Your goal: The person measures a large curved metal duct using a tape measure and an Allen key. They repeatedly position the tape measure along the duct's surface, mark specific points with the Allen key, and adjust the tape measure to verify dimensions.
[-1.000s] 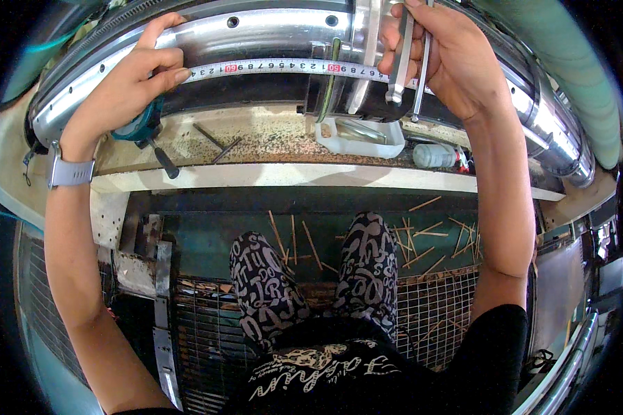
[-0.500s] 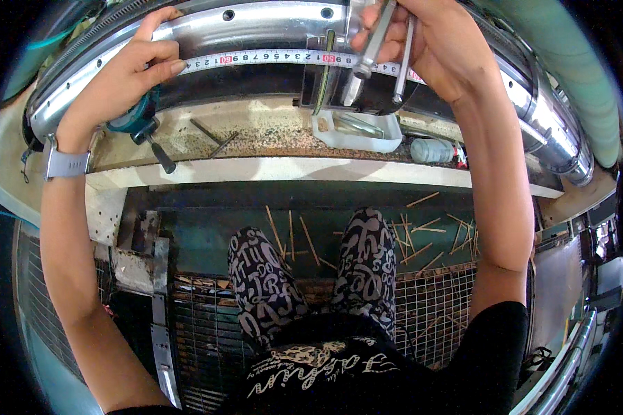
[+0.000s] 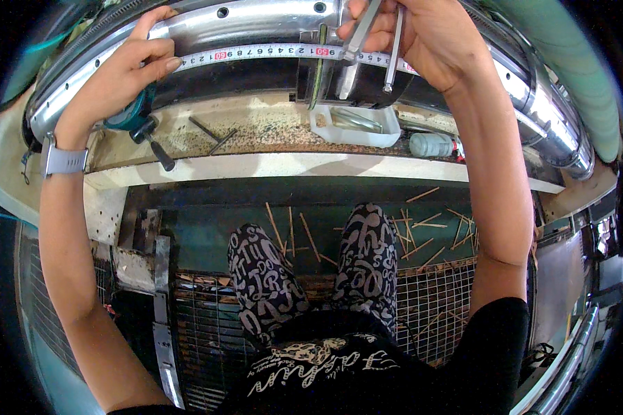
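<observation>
At the upper left, my left hand (image 3: 128,72) rests on a curved polished metal rail (image 3: 263,19). Its index finger is stretched out, and its thumb lies at the visible left end of a white measuring tape strip (image 3: 270,52) with red marks. My right hand (image 3: 432,41) is raised at the upper middle, closed around two steel hex keys (image 3: 392,59), one thicker than the other. Their lower ends hang in front of the tape. Beside them, a clear plate with a green-yellow edge (image 3: 318,69) crosses the strip. Part of the right fingers is cut off by the upper border.
Below the rail, a white plastic tray (image 3: 394,135) holds metal pieces, with a clear bottle (image 3: 432,144) beside it. A loose hex key (image 3: 221,142) lies on the stained ledge. A teal device with a black handle (image 3: 160,155) hangs under my left hand. Thin sticks (image 3: 308,238) litter the floor.
My right hand and the hex keys have shifted slightly left. The whole view has moved a little; my left hand keeps its place on the rail.
</observation>
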Demonstrator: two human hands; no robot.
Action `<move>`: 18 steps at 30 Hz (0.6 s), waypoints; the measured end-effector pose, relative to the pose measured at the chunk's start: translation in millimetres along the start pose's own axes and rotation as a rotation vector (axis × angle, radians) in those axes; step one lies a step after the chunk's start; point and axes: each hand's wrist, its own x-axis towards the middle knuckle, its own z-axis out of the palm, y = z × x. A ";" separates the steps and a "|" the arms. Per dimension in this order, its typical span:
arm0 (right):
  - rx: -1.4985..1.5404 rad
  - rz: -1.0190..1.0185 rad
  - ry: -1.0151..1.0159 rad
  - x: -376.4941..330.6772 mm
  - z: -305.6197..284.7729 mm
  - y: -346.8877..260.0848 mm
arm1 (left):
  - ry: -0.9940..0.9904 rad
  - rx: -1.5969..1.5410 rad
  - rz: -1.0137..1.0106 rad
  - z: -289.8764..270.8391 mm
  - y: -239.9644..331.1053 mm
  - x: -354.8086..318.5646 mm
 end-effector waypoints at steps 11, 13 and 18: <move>-0.001 -0.018 -0.007 1.8 2.7 -0.7 | -0.034 0.006 -0.036 1.1 -9.5 0.8; 0.019 -0.014 -0.008 3.1 2.1 -0.1 | -0.051 -0.004 -0.081 -0.9 -2.2 0.8; 0.054 -0.038 -0.012 -2.2 4.1 -1.3 | -0.035 -0.007 -0.016 0.1 -8.8 0.2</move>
